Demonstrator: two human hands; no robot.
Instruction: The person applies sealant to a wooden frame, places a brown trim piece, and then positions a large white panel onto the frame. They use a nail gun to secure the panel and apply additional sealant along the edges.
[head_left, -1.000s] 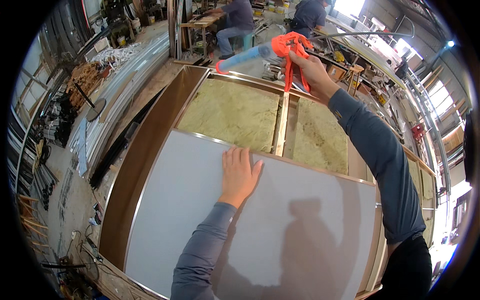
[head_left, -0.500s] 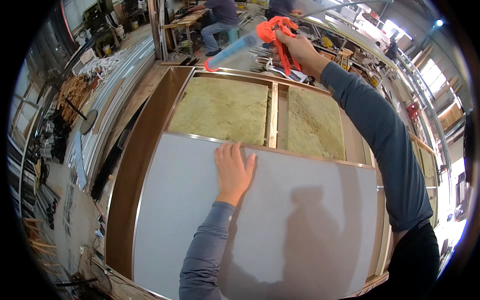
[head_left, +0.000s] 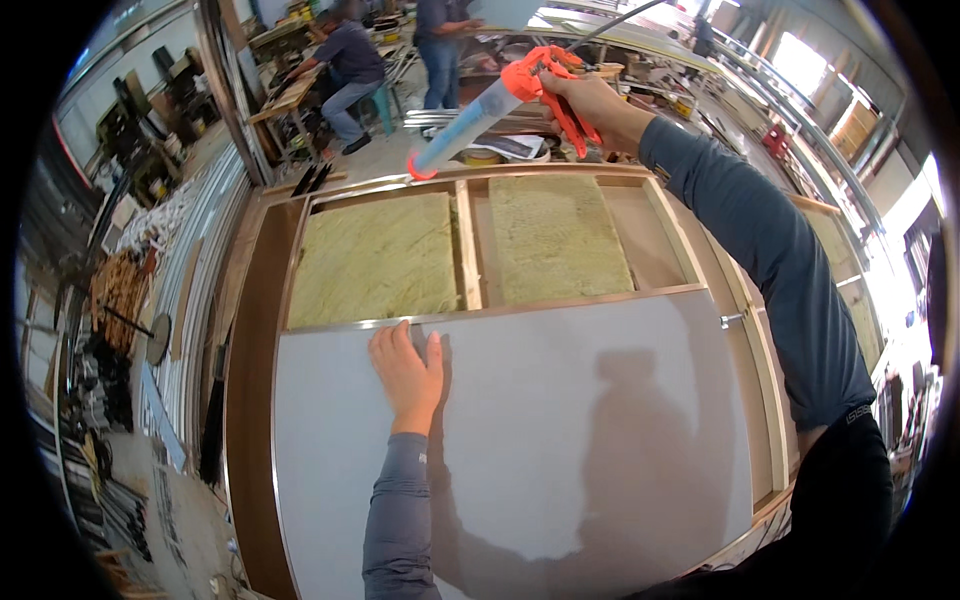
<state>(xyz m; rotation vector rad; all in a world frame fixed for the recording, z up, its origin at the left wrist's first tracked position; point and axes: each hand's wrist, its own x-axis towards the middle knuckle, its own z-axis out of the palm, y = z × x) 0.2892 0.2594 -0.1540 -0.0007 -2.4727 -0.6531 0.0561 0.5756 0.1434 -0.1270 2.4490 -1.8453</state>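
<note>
My right hand (head_left: 590,108) is wrapped round the handle of an orange caulking gun (head_left: 530,75). Its clear barrel, with a blue filling, slants down to the left, and the orange front cap is over the far edge of a framed panel. Flat on the panel's grey sheet (head_left: 540,430) lies my left hand (head_left: 408,375), fingers stretched toward the sheet's far metal edge. Beyond that edge, two yellowish insulation slabs, the left one (head_left: 375,255) and the right one (head_left: 555,235), sit in the frame with a wooden strip (head_left: 467,245) between them.
Long metal profiles (head_left: 195,270) lie on the floor at the left, near a stack of brown sticks (head_left: 125,275). A person (head_left: 345,75) sits at a small bench at the back, and another (head_left: 440,50) stands nearby. A metal bolt (head_left: 733,320) sticks out at the panel's right.
The view has shifted, so the panel sits lower and further left. My left hand still rests near the sheet's far edge, and the caulking gun remains in my right hand.
</note>
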